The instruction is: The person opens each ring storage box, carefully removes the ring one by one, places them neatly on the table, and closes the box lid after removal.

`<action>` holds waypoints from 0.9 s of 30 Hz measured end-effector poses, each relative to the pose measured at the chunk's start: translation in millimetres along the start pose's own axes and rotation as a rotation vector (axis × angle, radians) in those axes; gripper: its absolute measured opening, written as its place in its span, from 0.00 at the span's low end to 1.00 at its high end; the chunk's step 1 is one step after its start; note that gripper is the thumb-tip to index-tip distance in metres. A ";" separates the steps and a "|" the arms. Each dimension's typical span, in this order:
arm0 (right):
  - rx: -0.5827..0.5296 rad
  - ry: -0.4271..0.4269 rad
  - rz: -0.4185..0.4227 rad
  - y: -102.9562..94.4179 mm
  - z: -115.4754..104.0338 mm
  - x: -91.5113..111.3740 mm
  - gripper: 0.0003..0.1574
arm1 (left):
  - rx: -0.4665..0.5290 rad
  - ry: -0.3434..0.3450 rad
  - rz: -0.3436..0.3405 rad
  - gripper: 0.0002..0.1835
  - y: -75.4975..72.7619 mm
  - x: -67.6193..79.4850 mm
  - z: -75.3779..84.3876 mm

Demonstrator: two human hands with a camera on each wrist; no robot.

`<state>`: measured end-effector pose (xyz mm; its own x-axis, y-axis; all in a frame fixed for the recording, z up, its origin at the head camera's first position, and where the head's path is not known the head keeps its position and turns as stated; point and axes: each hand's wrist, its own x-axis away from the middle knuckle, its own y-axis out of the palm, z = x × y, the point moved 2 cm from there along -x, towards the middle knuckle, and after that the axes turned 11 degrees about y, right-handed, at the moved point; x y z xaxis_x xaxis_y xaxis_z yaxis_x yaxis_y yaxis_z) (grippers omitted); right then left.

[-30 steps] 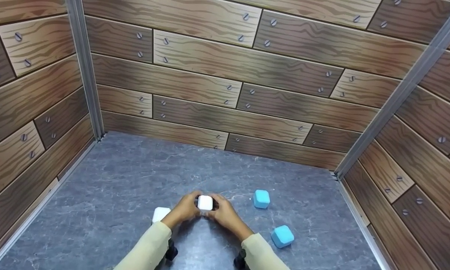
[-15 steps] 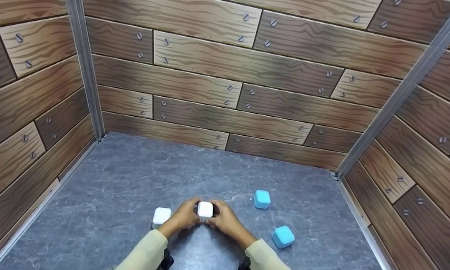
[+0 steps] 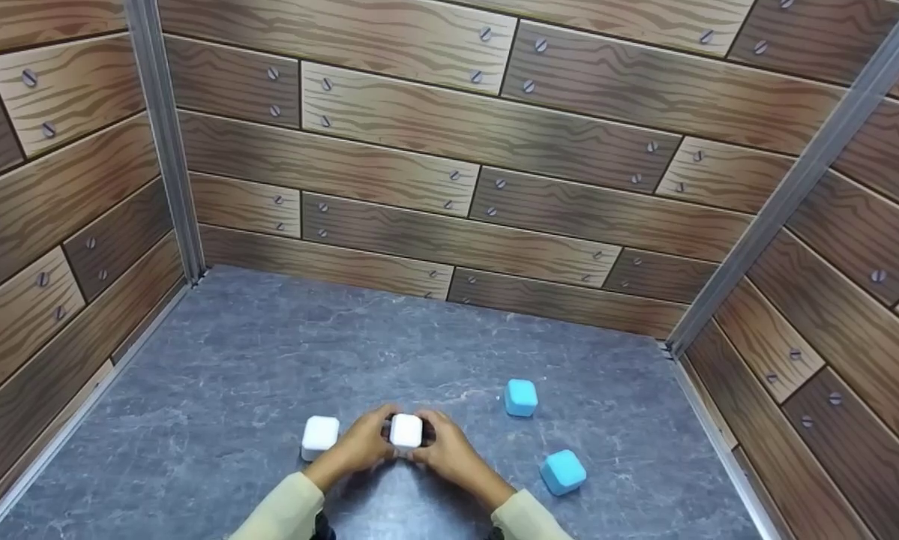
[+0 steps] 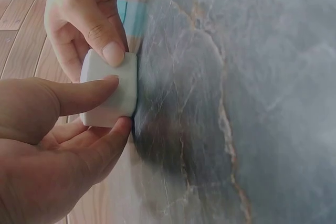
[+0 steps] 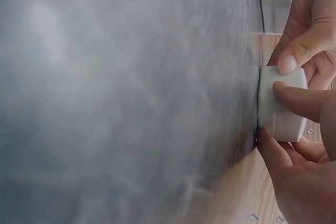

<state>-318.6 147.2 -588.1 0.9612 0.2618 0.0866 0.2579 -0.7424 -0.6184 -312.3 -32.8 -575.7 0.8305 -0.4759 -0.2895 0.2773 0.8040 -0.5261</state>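
Observation:
Both hands hold one white rounded cube between them, low in the middle of the head view. My left hand grips its left side, and my right hand its right side. In the left wrist view both thumbs press the near face of the white cube, with fingers curled behind it. The right wrist view shows the white cube with its base against the grey surface. A second white cube sits just left of my left hand, apart from it.
Two light-blue cubes stand to the right: a farther blue cube and a nearer blue cube beside the right forearm. Wood-patterned walls with metal corner strips enclose the grey marbled surface.
Both hands have drawn the held white cube toward the person, down in the head view. More of the second white cube now shows beside the left wrist. The blue cubes have stayed put.

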 end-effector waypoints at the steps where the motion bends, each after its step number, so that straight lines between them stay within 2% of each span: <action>1: -0.002 -0.002 0.001 0.0 -0.4 0.4 0.37 | -0.004 0.001 0.001 0.30 -0.2 0.5 0.2; 7: -0.050 -0.001 -0.016 2.2 -0.3 3.8 0.36 | -0.006 -0.007 -0.004 0.30 -0.2 5.4 0.3; 14: -0.114 0.024 -0.068 5.4 2.5 9.9 0.39 | 0.002 0.015 -0.037 0.31 1.9 9.7 -0.6; 21: -0.047 0.044 -0.060 4.7 1.7 12.2 0.41 | -0.008 -0.006 -0.052 0.33 3.3 10.3 -1.9; 27: -0.019 0.012 -0.031 3.8 1.6 11.0 0.40 | -0.057 0.028 -0.019 0.33 6.0 11.7 -3.3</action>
<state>-307.2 148.3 -590.7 0.9537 0.2779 0.1150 0.2896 -0.7455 -0.6003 -302.5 -34.7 -584.8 0.8112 -0.5011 -0.3015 0.2640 0.7738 -0.5757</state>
